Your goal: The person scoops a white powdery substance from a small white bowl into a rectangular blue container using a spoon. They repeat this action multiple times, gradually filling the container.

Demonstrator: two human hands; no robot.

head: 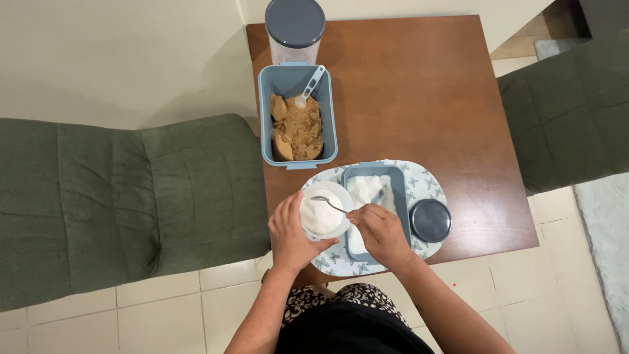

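Observation:
My left hand [291, 235] grips a round clear jar [322, 213] filled with a white powder, holding it by its left side. My right hand [382, 233] holds a metal spoon [327, 202] whose bowl rests over the white powder in the jar. Right behind the hands lies a blue-grey rectangular tub [396, 177] holding more white powder. Jar and tub sit on an oval tray [426, 187] with a butterfly pattern, at the near edge of a brown wooden table [426, 92].
A dark round lid [430, 220] lies on the tray's right side. Farther back stands a blue-grey tub of brown sugar [298, 128] with a small scoop [310, 87] in it, and a clear canister with a dark lid [295, 26]. Green sofas [131, 196] flank the table.

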